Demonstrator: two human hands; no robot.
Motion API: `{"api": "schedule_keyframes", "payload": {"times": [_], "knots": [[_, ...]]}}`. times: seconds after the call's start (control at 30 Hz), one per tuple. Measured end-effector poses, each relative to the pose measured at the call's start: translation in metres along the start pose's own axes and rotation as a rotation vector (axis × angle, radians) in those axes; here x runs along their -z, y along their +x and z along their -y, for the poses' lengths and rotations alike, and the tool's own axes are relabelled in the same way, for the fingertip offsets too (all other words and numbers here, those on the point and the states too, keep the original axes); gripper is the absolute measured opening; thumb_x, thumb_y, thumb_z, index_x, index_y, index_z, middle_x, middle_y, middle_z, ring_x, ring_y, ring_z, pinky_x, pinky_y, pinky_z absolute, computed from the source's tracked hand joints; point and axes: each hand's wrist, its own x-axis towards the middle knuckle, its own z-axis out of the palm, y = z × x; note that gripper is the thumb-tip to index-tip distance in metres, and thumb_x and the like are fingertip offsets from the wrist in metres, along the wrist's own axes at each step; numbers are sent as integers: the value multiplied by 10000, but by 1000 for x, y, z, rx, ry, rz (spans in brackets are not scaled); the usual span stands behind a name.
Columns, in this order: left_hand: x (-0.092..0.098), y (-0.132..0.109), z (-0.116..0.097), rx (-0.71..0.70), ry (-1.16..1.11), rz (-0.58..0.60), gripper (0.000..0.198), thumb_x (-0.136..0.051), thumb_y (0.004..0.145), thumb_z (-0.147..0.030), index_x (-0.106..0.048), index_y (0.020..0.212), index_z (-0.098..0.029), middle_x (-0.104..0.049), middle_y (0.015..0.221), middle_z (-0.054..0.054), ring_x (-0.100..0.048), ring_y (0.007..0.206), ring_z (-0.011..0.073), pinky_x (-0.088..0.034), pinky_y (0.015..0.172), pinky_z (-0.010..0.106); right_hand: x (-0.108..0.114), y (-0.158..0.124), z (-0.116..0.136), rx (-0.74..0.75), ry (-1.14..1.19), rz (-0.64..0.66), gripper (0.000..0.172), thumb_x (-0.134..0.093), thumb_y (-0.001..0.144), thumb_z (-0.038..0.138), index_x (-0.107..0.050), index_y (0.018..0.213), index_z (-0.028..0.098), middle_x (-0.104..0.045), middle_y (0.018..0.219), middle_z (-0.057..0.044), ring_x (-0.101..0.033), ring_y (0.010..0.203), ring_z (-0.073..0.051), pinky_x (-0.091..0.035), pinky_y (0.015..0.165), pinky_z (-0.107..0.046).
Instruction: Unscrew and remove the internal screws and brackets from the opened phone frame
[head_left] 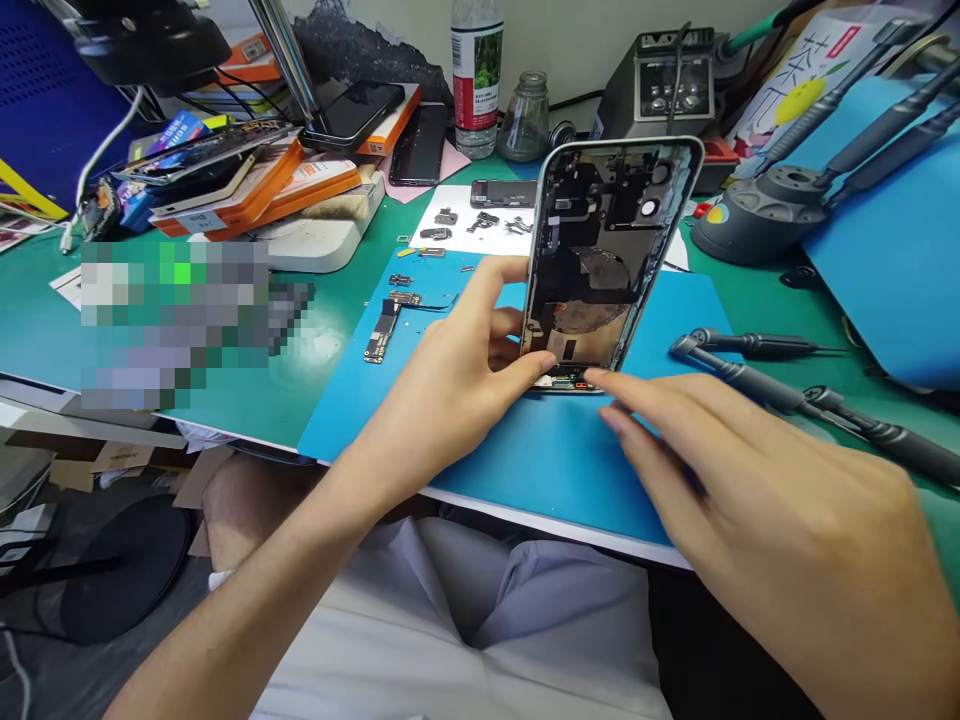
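Note:
My left hand (480,350) grips an opened phone housing (592,270) by its left edge, thumb across the lower end. The housing is tilted up on the blue mat (517,455), its inner side towards me, with black brackets and bare patches showing. At the bottom end, the index fingertip of my right hand (735,480) touches or nearly touches small parts; its other fingers curl beneath, and whether they hold anything is hidden. Left of my left hand lie a small circuit board (382,335) and other little phone parts.
Screwdrivers (750,375) lie on the right, near a round tool holder (765,220). A water bottle (477,80), a glass jar (523,115) and a soldering station (664,85) stand behind. Stacked boxes and phones (255,190) crowd the back left. Small parts rest on white paper (457,215).

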Motion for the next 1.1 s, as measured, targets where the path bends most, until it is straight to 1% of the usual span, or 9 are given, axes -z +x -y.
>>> {"api": "schedule_keyframes", "payload": {"times": [0.1, 0.2, 0.3, 0.37, 0.47, 0.57, 0.7, 0.9, 1.1], "knots": [[-1, 0, -2, 13, -19, -12, 498, -716, 980, -116, -478, 1377, -300, -796, 1001, -29, -821, 928, 203, -636, 870, 346, -1, 5, 3, -102, 52, -1, 214, -658, 1085, 248, -739, 1278, 201, -831, 1126, -36, -739, 786, -192, -432, 648, -369], [-1, 1, -6, 67, -112, -36, 451, -754, 961, -129, -498, 1293, -295, -805, 996, -21, -834, 924, 222, -654, 878, 375, -6, 13, 7, -378, 239, -8, 128, -693, 1062, 315, -714, 1152, 226, -806, 1022, -45, -703, 666, -174, -469, 603, -345], [1, 3, -12, 115, -258, -75, 477, -806, 924, -133, -498, 1254, -287, -820, 1029, -8, -847, 961, 244, -671, 931, 418, -9, 21, 8, -704, 555, -82, 400, -722, 1029, 448, -640, 1368, 253, -788, 1073, -74, -667, 592, -163, -517, 526, -322], [3, 4, -15, 129, -328, -89, 504, -822, 913, -134, -505, 1278, -276, -829, 1056, 5, -848, 1011, 256, -670, 972, 438, -9, 25, 7, -810, 754, -75, 505, -712, 1016, 544, -643, 1432, 266, -780, 969, -58, -641, 547, -159, -517, 472, -302], [5, 4, -18, 152, -374, -85, 513, -834, 910, -140, -522, 1300, -261, -837, 1077, 28, -846, 1043, 270, -671, 974, 441, -8, 31, 5, -827, 976, 67, 428, -708, 1003, 604, -769, 1221, 241, -717, 715, -2, -595, 484, -132, -511, 446, -256], [4, 4, -19, 171, -375, -72, 541, -848, 899, -142, -528, 1321, -254, -837, 1065, 34, -849, 1011, 276, -679, 924, 422, -10, 35, 4, -817, 1144, 118, 363, -776, 961, 569, -784, 1068, 222, -694, 633, 23, -588, 456, -114, -512, 444, -227], [3, 4, -21, 178, -368, -48, 542, -824, 909, -114, -528, 1341, -253, -832, 1089, 37, -852, 922, 250, -687, 855, 385, -16, 36, 3, -826, 1270, 92, 350, -875, 882, 513, -777, 1040, 217, -738, 683, 15, -601, 455, -117, -518, 416, -229], [4, 5, -16, 160, -337, -52, 527, -832, 872, -86, -561, 1274, -292, -747, 1311, 31, -835, 834, 212, -693, 772, 363, -17, 35, 3, -820, 1214, 127, 320, -859, 904, 444, -758, 1133, 245, -767, 754, 7, -648, 516, -133, -553, 436, -231], [2, 4, -15, 139, -354, -10, 464, -759, 930, -72, -566, 1300, -274, -771, 1100, 27, -822, 987, 243, -696, 845, 374, -16, 34, 0, -803, 1204, 148, 326, -851, 907, 419, -740, 1165, 254, -791, 863, -16, -710, 638, -157, -599, 484, -236]]}}
